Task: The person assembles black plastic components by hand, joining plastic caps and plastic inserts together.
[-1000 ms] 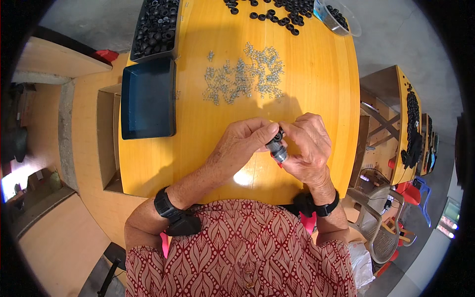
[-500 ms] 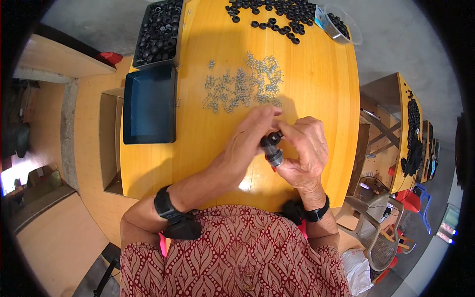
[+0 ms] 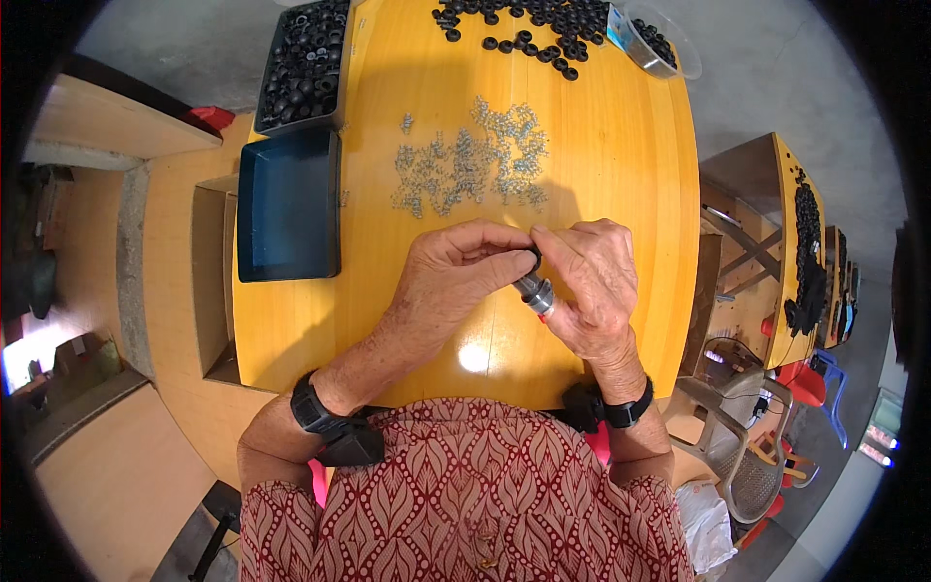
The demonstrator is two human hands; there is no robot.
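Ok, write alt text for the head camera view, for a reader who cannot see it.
Two bare hands, left hand and right hand, meet over a yellow wooden table, together gripping a small silver metal cylinder with a black ring. Beyond lie a scatter of small silver metal parts, loose black rubber rings and an empty dark rectangular tray.
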